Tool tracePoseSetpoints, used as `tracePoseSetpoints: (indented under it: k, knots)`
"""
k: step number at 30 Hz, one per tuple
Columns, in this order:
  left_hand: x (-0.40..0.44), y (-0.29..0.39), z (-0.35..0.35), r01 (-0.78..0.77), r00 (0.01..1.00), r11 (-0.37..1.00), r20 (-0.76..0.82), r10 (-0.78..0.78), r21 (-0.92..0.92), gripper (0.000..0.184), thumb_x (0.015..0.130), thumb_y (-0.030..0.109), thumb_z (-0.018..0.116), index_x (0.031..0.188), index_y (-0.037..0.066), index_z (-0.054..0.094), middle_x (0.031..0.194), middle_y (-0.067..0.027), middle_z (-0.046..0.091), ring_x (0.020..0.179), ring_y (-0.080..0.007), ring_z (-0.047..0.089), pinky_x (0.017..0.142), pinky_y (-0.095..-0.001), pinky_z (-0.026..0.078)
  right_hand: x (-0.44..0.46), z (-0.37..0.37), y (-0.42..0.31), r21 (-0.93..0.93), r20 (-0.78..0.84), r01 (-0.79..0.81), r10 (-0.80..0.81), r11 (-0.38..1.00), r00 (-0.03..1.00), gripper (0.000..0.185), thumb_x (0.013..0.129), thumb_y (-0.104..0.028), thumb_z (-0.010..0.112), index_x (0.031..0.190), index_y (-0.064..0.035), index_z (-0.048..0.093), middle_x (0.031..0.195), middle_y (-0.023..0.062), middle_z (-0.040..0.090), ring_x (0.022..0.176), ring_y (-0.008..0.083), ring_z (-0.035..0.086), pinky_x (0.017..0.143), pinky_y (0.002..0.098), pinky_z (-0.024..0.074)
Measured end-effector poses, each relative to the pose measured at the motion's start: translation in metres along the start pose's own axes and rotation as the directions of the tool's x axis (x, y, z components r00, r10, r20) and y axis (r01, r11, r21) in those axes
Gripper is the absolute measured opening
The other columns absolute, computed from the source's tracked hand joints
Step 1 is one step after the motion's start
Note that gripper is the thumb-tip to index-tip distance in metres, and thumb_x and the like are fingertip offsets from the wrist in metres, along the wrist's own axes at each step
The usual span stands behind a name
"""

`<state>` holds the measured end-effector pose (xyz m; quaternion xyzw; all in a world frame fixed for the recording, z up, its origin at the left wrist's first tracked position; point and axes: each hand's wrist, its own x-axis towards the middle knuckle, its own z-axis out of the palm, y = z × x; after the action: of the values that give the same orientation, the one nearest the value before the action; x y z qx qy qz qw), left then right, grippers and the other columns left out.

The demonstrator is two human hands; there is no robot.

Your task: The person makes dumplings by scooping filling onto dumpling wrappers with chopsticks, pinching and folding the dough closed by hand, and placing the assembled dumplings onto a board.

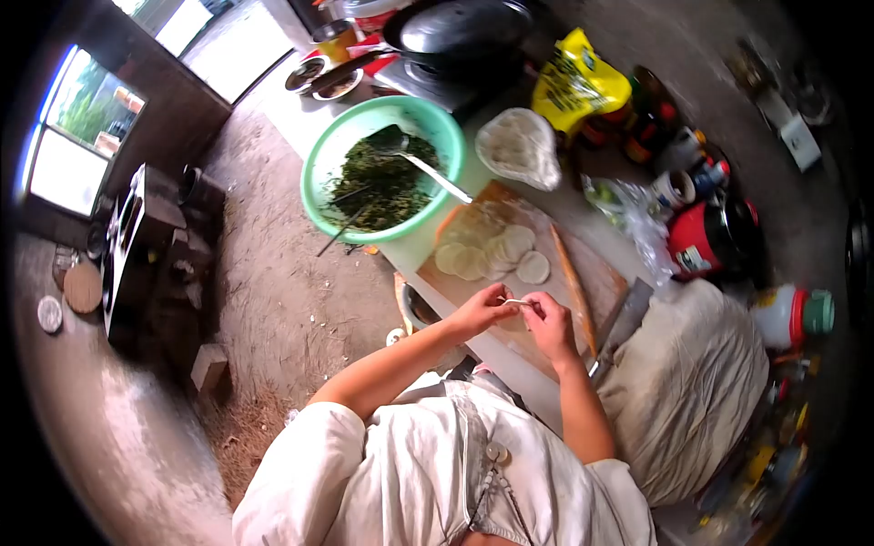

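A thin white dough wrapper [517,302] is pinched between my two hands, seen nearly edge-on. My left hand [484,309] grips its left end, and my right hand [549,326] has the right end between closed fingers. Both are over the near part of a floured wooden board [440,264]. Beyond them, several round dough wrappers [514,242] lie overlapping on the board. To their right rests a slim rolling pin [572,278]. A cleaver [628,314] lies by the board's right edge.
Behind the board stands a green basin [314,187] of chopped green filling, holding a ladle [428,173] and chopsticks [341,234]. A white bowl of flour [519,146], a yellow bag [583,84], a red container [696,246] and a cloth-covered mound [696,391] line the right.
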<state>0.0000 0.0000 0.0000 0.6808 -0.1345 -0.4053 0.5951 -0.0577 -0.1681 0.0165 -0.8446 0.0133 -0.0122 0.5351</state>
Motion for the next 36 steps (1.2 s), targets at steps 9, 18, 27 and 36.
tracePoseSetpoints:
  k: [9,18,27,36]
  knots:
    - [-0.127,0.047,-0.200,-0.101,0.994,0.593,-0.099,0.036,-0.799,0.024,0.083,0.013,0.057,0.102,0.000,0.052,0.091,-0.0082,0.059,0.080,-0.0144,0.059,0.067,-0.0269,0.051,0.092,0.114,-0.126,-0.115,-0.167,0.130,-0.148,0.985,0.975,0.009,0.082,-0.009,0.056,0.086,-0.0019,0.059,0.069,0.0089,0.060,0.059,0.0151,0.058,0.054,0.0264,0.0447]
    - [-0.199,0.038,-0.449,-0.356,0.923,0.554,-0.375,0.084,-0.752,0.032,0.084,0.008,0.053,0.114,-0.002,0.047,0.107,-0.0134,0.057,0.095,-0.0221,0.059,0.076,-0.0304,0.054,0.237,0.274,-0.158,-0.411,0.281,0.392,-0.294,0.823,0.913,0.011,0.073,-0.001,0.054,0.080,-0.0078,0.059,0.079,0.0079,0.051,0.078,0.0262,0.054,0.064,0.0364,0.0461]
    - [-0.198,0.013,-0.497,-0.248,0.963,0.533,-0.268,0.042,-0.809,0.035,0.084,0.017,0.056,0.115,0.001,0.048,0.107,-0.0097,0.057,0.096,-0.0196,0.058,0.081,-0.0348,0.051,0.305,0.349,-0.118,-0.703,0.511,0.521,-0.166,0.484,0.843,0.001,0.069,-0.007,0.051,0.069,-0.0083,0.051,0.079,0.0080,0.047,0.080,0.0251,0.053,0.063,0.0373,0.0468]
    - [-0.182,-0.003,-0.519,-0.152,0.980,0.582,-0.199,-0.018,-0.799,0.031,0.087,0.022,0.053,0.110,0.001,0.051,0.104,-0.0080,0.059,0.095,-0.0163,0.058,0.084,-0.0326,0.047,0.238,0.274,-0.226,-0.543,0.299,0.279,-0.128,0.792,0.946,0.021,0.068,-0.005,0.059,0.087,-0.0084,0.053,0.092,0.0073,0.051,0.083,0.0269,0.054,0.066,0.0366,0.0472]
